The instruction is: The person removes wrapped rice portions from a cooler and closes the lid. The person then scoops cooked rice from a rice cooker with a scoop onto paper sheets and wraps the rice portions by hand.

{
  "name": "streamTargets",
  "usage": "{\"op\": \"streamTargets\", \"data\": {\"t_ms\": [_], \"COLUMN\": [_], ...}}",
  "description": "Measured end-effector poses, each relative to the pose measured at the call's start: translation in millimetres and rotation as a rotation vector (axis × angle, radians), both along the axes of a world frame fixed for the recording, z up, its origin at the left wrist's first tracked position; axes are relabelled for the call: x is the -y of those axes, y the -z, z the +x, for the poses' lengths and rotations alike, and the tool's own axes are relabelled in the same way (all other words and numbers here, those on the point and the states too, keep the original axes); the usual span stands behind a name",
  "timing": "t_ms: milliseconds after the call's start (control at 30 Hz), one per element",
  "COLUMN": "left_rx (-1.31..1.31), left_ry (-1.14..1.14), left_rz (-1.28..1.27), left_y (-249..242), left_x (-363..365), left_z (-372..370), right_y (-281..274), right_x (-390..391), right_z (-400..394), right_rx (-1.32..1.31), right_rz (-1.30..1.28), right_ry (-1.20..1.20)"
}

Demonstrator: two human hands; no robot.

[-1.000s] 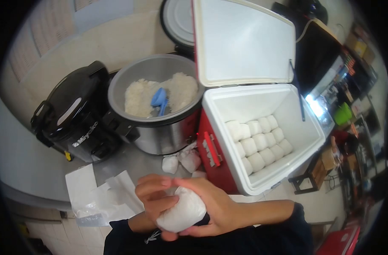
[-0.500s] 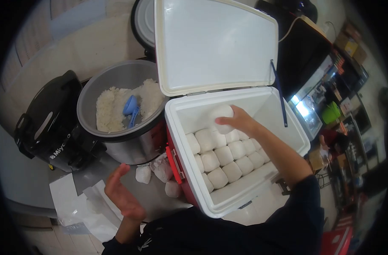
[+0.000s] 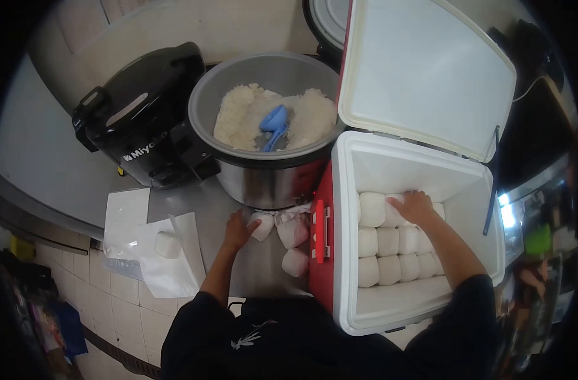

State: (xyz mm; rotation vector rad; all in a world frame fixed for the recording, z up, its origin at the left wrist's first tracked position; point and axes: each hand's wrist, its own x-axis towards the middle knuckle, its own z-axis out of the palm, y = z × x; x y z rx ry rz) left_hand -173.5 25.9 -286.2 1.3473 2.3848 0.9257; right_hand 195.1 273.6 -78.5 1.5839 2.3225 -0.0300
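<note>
My right hand (image 3: 414, 208) reaches into the open red and white cooler (image 3: 345, 253), its fingers bent over a white wrapped bundle (image 3: 393, 209) in the back row. Several similar white bundles (image 3: 388, 240) lie in rows on the cooler's floor. On the metal table, my left hand (image 3: 241, 229) is at a wrapped bundle (image 3: 262, 227), thumb and fingers apart around its left side. Two more wrapped bundles, one (image 3: 293, 232) above the other (image 3: 295, 261), rest between it and the cooler.
A large pot of rice (image 3: 238, 117) with a blue scoop (image 3: 274, 119) stands behind my left hand. Left of it is a black Miyako cooker (image 3: 143, 120). White paper sheets (image 3: 169, 272) with a small white piece (image 3: 167, 245) lie at the table's left. The cooler lid (image 3: 428, 69) stands raised.
The view has turned left. My right hand has lowered its white bundle into the cooler's back row. My left hand has moved from above the papers to the wrapped bundle on the table.
</note>
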Motion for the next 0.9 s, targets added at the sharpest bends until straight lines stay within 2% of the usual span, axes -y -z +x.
{"op": "streamTargets", "data": {"t_ms": [33, 100, 167, 200, 267, 300, 333, 400, 433, 500, 533, 600, 633, 700, 733, 800, 833, 900], "left_rx": [-0.003, 0.186, 0.132, 0.079, 0.087, 0.101, 0.096, 0.486, 0.543, 0.608, 0.614, 0.167, 0.099, 0.115, 0.117, 0.528, 0.539, 0.213], "left_ry": [0.005, 0.132, 0.181, 0.216, 0.188, 0.150, 0.164, 0.155, 0.208, 0.330, 0.398, 0.620, 0.695, 0.681, 0.689, 0.538, 0.547, 0.661], "left_rz": [0.005, -0.199, -0.190, -0.188, -0.120, -0.052, -0.048, -0.008, 0.114, 0.321, 0.411, 0.648, 0.813, 0.975, 0.986, 1.664, 1.664, 1.766], "left_y": [-1.6, -5.8, -11.0, -12.5, -11.2, -11.1, -20.9, -70.1, -93.0, -155.0, -194.0, -254.9, -273.3, -289.7, -291.5, -296.9, -300.5, -308.7], "left_x": [-5.3, -19.0, -23.8, -22.2, -13.2, -9.6, -4.4, 10.8, 15.2, 29.7, 37.7, 54.5, 62.1, 80.5, 73.2, 52.9, 47.7, 37.4], "left_z": [0.1, 5.4, 13.0, 15.5, 20.2, 20.5, 19.4, 18.5, 20.4, 35.6, 44.1, 50.2, 55.5, 64.4, 78.7, 111.3, 112.1, 113.8], "right_y": [-10.3, -37.6, -73.0, -93.1, -133.1, -146.5, -156.9, -165.0, -163.7, -158.6, -152.7, -140.8, -136.9, -135.2, -135.5, -136.8, -137.7, -140.2], "right_x": [-1.0, 4.3, 20.4, 36.9, 79.1, 99.2, 121.0, 165.4, 188.5, 226.9, 243.7, 268.5, 274.7, 278.4, 282.1, 287.1, 288.4, 287.5], "right_z": [-0.9, 0.5, -0.3, -4.1, -19.9, -25.6, -30.4, -45.8, -56.9, -83.7, -99.4, -122.7, -129.1, -132.8, -133.0, -129.1, -125.7, -116.0], "right_rx": [0.010, 0.020, -0.329, -0.332, -0.701, -0.702, -0.774, -0.895, -0.946, -1.057, -1.096, -1.146, -1.160, -1.199, -1.281, -1.382, -1.381, -1.406], "right_rz": [-0.023, -0.038, 0.023, 0.028, 0.266, 0.274, 0.346, 0.429, 0.435, 0.195, 0.092, -0.063, -0.116, -0.096, -0.213, -0.386, -0.375, -0.532], "right_ry": [-0.033, -0.049, -0.144, -0.133, -0.198, -0.187, -0.285, -0.447, -0.509, -0.687, -0.679, -0.639, -0.609, -0.674, -0.659, -0.587, -0.578, -0.381]}}
